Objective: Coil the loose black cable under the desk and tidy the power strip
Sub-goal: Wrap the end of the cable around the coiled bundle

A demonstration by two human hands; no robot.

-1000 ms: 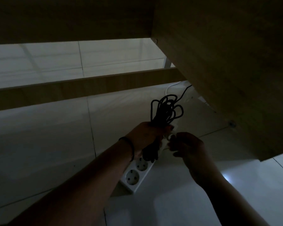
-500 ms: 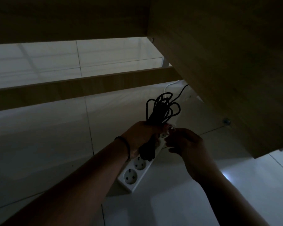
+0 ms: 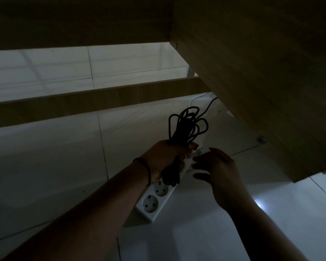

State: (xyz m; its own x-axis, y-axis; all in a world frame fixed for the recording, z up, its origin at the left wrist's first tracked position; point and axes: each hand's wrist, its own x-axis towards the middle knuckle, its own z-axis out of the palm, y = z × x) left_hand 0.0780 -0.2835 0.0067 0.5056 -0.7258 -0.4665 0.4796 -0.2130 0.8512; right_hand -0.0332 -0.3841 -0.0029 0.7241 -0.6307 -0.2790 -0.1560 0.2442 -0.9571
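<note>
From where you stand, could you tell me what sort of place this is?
Likely the floor space under a wooden desk indoors: a pale tiled floor, a white power strip lying on it, and a wooden crossbar.

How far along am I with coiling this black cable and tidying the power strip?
Mostly coiled: the left hand grips the black cable as a looped bundle. In hand: the right hand works at something small and pale beside it, too dim to identify. Left: one strand trails toward the desk panel, and the power strip lies untouched on the floor.
</note>
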